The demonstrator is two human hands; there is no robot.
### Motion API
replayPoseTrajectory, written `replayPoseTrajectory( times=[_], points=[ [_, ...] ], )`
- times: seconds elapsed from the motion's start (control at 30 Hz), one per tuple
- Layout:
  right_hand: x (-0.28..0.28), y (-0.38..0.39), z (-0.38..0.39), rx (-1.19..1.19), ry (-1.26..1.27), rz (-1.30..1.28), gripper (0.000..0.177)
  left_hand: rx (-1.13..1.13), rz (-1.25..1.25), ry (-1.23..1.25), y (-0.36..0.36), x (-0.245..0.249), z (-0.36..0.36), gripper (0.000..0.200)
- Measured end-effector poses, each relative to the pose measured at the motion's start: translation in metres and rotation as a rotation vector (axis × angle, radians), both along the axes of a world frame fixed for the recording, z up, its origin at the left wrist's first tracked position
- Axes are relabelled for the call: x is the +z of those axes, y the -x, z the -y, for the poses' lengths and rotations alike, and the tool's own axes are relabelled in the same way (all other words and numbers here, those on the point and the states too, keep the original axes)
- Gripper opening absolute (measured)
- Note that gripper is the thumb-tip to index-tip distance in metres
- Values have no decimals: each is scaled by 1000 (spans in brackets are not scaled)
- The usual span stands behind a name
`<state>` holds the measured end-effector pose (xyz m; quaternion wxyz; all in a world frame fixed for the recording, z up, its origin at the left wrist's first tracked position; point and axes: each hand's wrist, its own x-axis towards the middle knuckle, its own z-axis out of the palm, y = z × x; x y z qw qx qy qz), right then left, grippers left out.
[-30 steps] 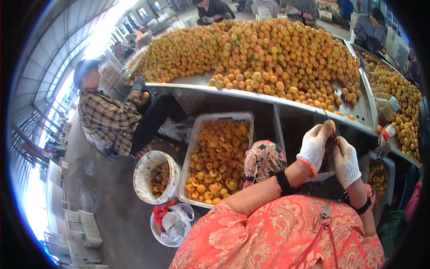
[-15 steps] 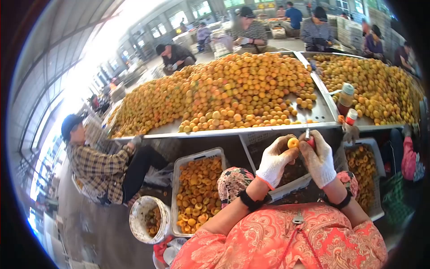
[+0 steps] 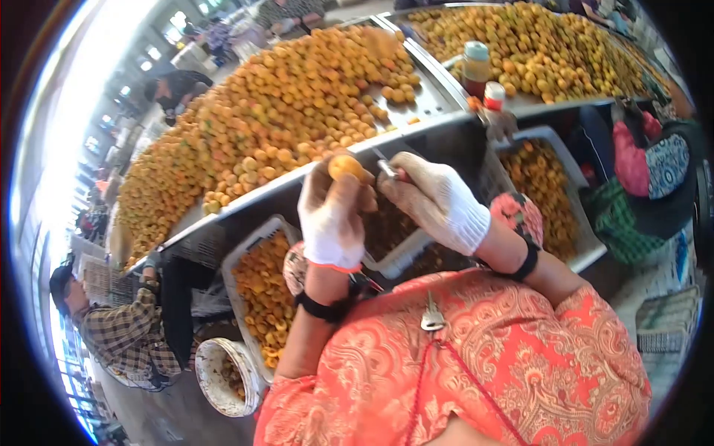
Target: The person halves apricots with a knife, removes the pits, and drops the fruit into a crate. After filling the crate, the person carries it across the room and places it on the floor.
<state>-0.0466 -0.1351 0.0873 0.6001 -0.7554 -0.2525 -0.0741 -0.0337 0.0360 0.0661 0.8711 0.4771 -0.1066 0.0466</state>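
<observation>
In the head view my left hand [image 3: 332, 215], in a stained white glove, is closed around a whole orange-yellow apricot [image 3: 345, 167] that shows above its fingertips. My right hand [image 3: 440, 202], gloved too, grips a small knife [image 3: 385, 168]; its short metal blade points up and to the left, and most of the handle is hidden in the fingers. A gap separates the blade from the apricot. Beyond both hands lies a large heap of apricots [image 3: 290, 104] on a metal table [image 3: 439, 89].
Below the table, crates of halved apricots stand to the left [image 3: 256, 286] and right [image 3: 539, 178]. A white bucket [image 3: 212, 372] sits at lower left. Two bottles [image 3: 476, 67] stand near the table edge. A person in a plaid shirt [image 3: 123, 334] sits at left, another person [image 3: 654, 171] at right.
The view has swung right and down. My hands, close together before, are now apart, the knife clear of the apricot. The left hand still holds the apricot.
</observation>
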Motion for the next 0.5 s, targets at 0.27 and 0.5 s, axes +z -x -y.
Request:
replayPoseTrajectory(
  times=[0.27,0.5],
  points=[
    [-16,-5,0,26,191,-17,23,-24,57,27,-9,-8,-2,38],
    [-18,-9,2,59,247,-37,22,39,27,-44,-13,-10,-2,32]
  ],
)
